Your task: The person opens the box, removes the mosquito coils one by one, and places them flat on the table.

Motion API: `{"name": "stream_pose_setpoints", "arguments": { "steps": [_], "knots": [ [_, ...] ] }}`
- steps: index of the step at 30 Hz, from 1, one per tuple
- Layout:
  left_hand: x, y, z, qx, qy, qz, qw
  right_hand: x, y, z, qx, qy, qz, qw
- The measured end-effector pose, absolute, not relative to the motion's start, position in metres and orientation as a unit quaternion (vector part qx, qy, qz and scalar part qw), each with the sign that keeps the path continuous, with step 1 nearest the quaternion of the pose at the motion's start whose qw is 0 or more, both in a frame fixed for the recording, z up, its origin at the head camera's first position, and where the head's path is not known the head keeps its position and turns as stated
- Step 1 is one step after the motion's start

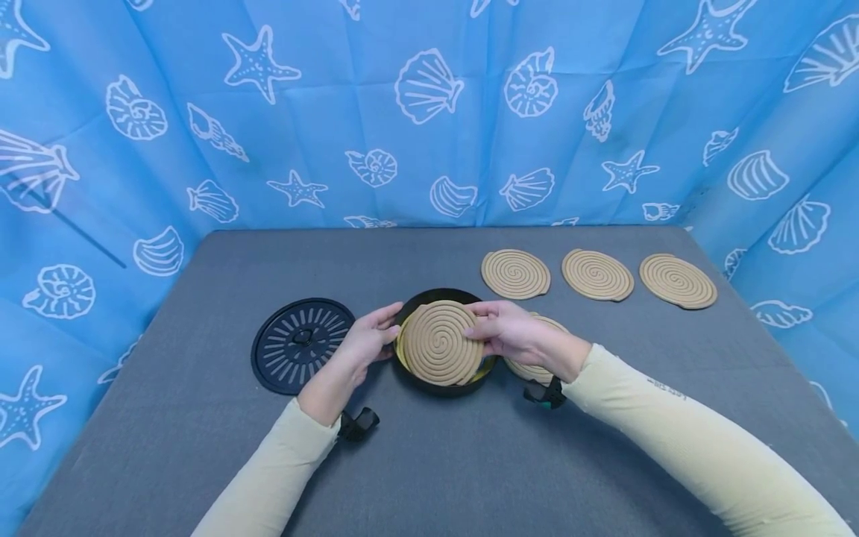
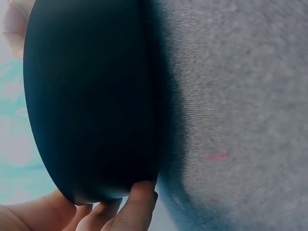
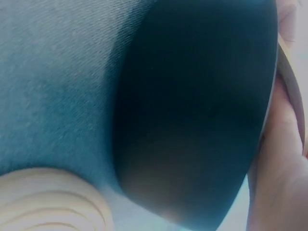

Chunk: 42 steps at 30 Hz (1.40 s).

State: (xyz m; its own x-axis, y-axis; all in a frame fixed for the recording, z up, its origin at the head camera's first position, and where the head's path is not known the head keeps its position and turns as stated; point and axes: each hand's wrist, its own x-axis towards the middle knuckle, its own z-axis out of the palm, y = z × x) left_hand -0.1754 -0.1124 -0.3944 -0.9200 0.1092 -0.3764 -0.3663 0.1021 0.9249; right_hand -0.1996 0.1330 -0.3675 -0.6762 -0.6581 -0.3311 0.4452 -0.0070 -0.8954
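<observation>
A tan mosquito coil is pinched at its right edge by my right hand, with the thumb on top. It is over the mouth of a round black tin, where some yellow shows inside. My left hand grips the tin's left side, its fingers curled against the outer wall. In the left wrist view, the fingertips touch the lower part of the dark tin wall. From the right wrist, the held coil appears edge-on above the rim. Whether it touches anything in the tin is hidden.
A black slotted lid lies left of the tin. Another coil lies partly under my right hand and wrist. Three more coils lie toward the back right, one nearest the tin. A blue shell-print curtain hangs behind the grey table.
</observation>
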Motion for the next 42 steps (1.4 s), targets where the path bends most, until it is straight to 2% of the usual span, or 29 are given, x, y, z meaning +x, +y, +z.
{"name": "stream_pose_setpoints", "arguments": {
  "steps": [15,42],
  "knots": [
    [-0.172,-0.112,-0.398,-0.1,0.729,0.656,0.165,-0.2,0.16,-0.36,-0.106,0.598,-0.714,0.349],
    [-0.172,-0.113,-0.398,-0.104,0.726,0.658,0.17,-0.199,0.224,-0.347,-0.111,0.6,-0.719,0.334]
  ]
}}
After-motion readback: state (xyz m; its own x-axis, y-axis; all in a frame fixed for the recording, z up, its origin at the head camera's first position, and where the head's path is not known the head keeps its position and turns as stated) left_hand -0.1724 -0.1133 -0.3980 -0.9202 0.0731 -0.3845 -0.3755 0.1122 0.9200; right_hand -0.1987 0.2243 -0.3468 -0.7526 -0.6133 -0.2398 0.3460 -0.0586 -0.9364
